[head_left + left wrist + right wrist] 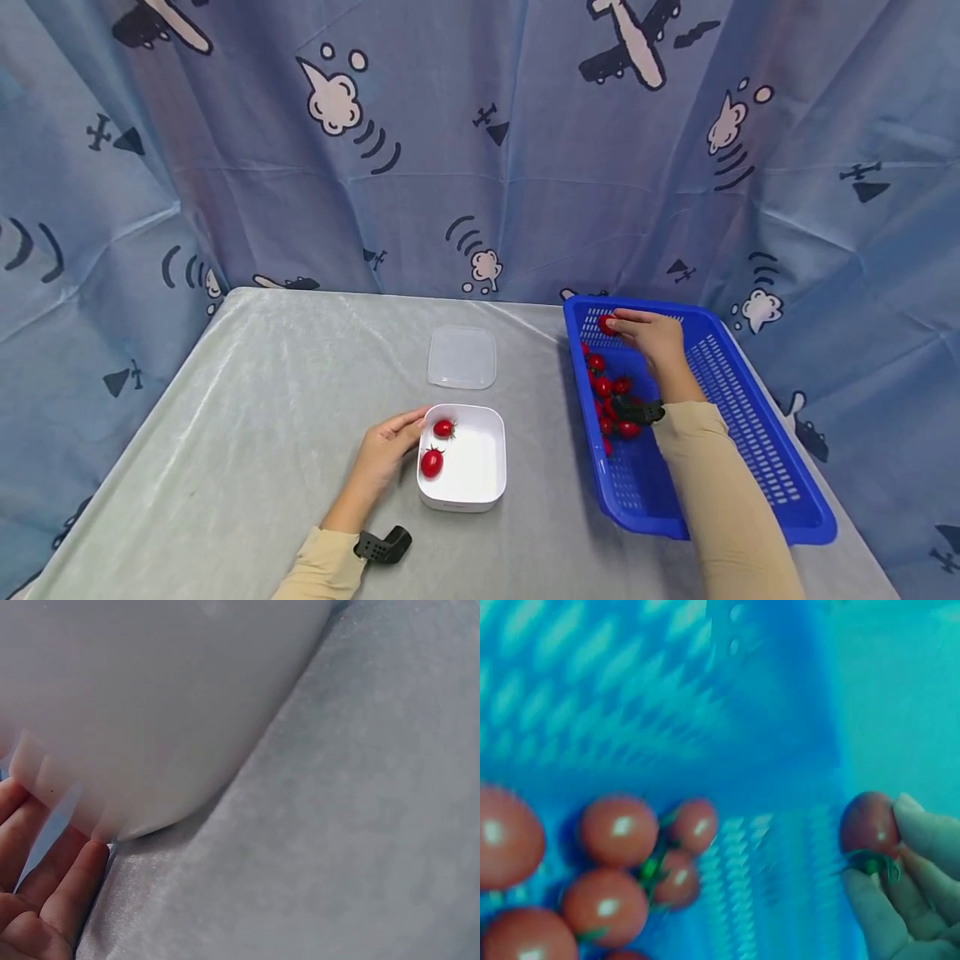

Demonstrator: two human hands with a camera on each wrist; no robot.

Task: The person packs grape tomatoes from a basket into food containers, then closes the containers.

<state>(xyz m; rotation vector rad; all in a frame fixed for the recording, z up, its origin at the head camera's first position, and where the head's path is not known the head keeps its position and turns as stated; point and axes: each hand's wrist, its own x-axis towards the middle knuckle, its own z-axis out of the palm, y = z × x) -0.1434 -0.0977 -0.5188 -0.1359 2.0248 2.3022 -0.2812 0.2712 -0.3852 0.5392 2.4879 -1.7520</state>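
Observation:
My right hand pinches a red cherry tomato between thumb and fingertips, its green leafy top showing in the right wrist view. The hand is over the far left part of a blue plastic basket, where several more cherry tomatoes lie along the left side. My left hand touches the left side of a white square container. In the left wrist view its fingertips rest against the container's outer wall, fingers fairly straight. Two cherry tomatoes lie inside the container, towards its left wall.
A translucent square lid lies flat on the cloth-covered table behind the white container. A blue patterned curtain hangs along the table's back edge. The basket's raised walls stand around the right hand.

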